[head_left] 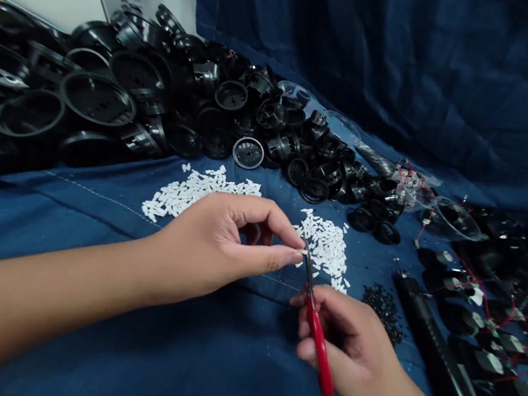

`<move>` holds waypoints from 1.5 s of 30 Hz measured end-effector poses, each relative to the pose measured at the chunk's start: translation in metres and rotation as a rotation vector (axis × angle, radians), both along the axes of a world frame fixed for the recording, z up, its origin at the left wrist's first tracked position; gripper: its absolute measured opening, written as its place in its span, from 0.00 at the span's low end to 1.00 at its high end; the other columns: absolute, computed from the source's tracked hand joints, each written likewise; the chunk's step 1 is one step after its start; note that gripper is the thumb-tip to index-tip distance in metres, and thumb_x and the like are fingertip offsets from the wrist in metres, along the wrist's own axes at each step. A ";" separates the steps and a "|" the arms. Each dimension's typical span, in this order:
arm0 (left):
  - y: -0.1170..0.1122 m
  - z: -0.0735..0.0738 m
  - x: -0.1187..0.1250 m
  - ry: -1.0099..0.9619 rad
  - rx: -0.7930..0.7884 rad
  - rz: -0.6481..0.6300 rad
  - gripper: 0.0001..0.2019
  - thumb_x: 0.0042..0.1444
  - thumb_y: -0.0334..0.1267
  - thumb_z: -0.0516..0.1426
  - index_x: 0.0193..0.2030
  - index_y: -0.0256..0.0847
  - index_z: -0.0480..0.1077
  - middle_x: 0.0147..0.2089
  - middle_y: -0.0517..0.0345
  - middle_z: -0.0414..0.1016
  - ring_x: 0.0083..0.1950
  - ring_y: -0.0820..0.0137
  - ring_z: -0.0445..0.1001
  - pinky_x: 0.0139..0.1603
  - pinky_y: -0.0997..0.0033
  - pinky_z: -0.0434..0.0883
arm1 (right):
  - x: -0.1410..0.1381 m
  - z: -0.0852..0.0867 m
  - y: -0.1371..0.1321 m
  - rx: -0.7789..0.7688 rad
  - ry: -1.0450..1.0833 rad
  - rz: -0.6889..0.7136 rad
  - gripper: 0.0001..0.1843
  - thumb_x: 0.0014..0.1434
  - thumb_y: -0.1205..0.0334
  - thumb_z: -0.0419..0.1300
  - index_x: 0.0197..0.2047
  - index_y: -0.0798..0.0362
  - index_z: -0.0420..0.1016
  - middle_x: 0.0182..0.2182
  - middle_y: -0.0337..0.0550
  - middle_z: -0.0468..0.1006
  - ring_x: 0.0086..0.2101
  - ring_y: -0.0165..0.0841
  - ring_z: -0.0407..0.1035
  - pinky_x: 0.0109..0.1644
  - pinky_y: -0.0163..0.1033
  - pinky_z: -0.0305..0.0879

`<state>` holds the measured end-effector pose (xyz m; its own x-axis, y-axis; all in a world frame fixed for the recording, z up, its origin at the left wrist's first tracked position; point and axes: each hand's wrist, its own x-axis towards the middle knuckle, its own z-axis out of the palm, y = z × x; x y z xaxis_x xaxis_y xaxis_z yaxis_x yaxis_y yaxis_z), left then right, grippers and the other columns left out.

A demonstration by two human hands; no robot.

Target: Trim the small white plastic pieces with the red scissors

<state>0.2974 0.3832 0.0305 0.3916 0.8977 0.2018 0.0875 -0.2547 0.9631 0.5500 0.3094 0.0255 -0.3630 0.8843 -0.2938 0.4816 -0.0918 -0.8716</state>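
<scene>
White piece (302, 251), seemingly one, tight in left grip (218, 241); one red-handled tool (319, 344) tight in right grip (363, 352).

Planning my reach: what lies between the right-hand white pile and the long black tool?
In the head view, small black pieces on the blue cloth.

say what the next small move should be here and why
Probably squeeze the red-handled tool gently with the right hand: the left hand pinches a small white piece, whose end appears to meet the tool's tip.
</scene>
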 end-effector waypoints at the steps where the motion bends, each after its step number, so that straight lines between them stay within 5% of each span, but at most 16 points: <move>1: 0.000 0.000 0.000 -0.002 -0.003 -0.001 0.04 0.59 0.42 0.70 0.38 0.48 0.83 0.39 0.63 0.84 0.39 0.69 0.82 0.35 0.75 0.76 | 0.000 0.000 0.000 -0.009 0.007 -0.006 0.16 0.61 0.50 0.70 0.34 0.51 0.71 0.31 0.38 0.72 0.31 0.31 0.62 0.33 0.39 0.60; 9: 0.001 -0.002 0.001 -0.011 -0.018 -0.001 0.04 0.58 0.41 0.70 0.38 0.47 0.83 0.38 0.60 0.84 0.38 0.67 0.82 0.34 0.72 0.78 | 0.001 -0.002 -0.001 -0.066 0.045 -0.002 0.16 0.64 0.52 0.68 0.34 0.51 0.70 0.30 0.37 0.72 0.29 0.29 0.62 0.31 0.38 0.59; 15: 0.000 -0.001 0.001 -0.015 0.006 0.007 0.03 0.58 0.42 0.70 0.37 0.48 0.83 0.39 0.60 0.84 0.38 0.67 0.81 0.34 0.72 0.78 | 0.004 -0.002 0.000 -0.021 0.029 0.016 0.04 0.65 0.59 0.66 0.42 0.49 0.79 0.32 0.37 0.74 0.31 0.29 0.65 0.32 0.35 0.62; 20: 0.000 -0.001 0.001 -0.007 0.013 0.004 0.04 0.58 0.42 0.71 0.38 0.48 0.83 0.39 0.61 0.84 0.40 0.67 0.82 0.35 0.72 0.79 | 0.002 0.000 -0.001 -0.071 0.073 0.005 0.10 0.67 0.53 0.65 0.45 0.49 0.78 0.29 0.36 0.72 0.28 0.28 0.61 0.30 0.35 0.59; 27: 0.001 -0.002 0.000 0.026 0.022 0.029 0.05 0.60 0.43 0.69 0.39 0.46 0.82 0.40 0.59 0.84 0.39 0.66 0.82 0.34 0.72 0.79 | 0.001 -0.001 -0.003 -0.076 0.082 0.019 0.16 0.66 0.48 0.65 0.36 0.51 0.69 0.30 0.37 0.70 0.29 0.29 0.57 0.31 0.38 0.55; 34: 0.001 -0.001 -0.002 0.049 0.088 0.028 0.04 0.61 0.43 0.69 0.39 0.49 0.82 0.41 0.64 0.84 0.40 0.70 0.82 0.37 0.73 0.77 | -0.003 0.002 -0.001 -0.051 0.054 -0.038 0.04 0.65 0.59 0.65 0.41 0.49 0.78 0.27 0.36 0.70 0.28 0.27 0.61 0.30 0.32 0.62; 41: 0.025 0.003 -0.020 0.574 0.554 0.238 0.04 0.66 0.40 0.60 0.42 0.45 0.74 0.40 0.60 0.78 0.42 0.65 0.74 0.43 0.64 0.67 | 0.006 0.001 0.009 0.216 0.010 -0.323 0.06 0.61 0.58 0.69 0.40 0.48 0.79 0.31 0.37 0.74 0.31 0.28 0.68 0.34 0.30 0.69; 45: 0.042 0.005 -0.033 0.879 0.573 0.381 0.04 0.64 0.40 0.58 0.38 0.44 0.70 0.33 0.60 0.71 0.40 0.62 0.70 0.46 0.58 0.61 | 0.010 0.002 0.013 0.326 -0.037 -0.399 0.05 0.59 0.62 0.69 0.40 0.48 0.80 0.28 0.35 0.71 0.25 0.25 0.63 0.30 0.29 0.65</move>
<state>0.2642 0.4253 0.0355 0.3205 0.8524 0.4130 0.8476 -0.4528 0.2766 0.5604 0.3225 0.0274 0.0270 0.9995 0.0141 0.4957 -0.0012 -0.8685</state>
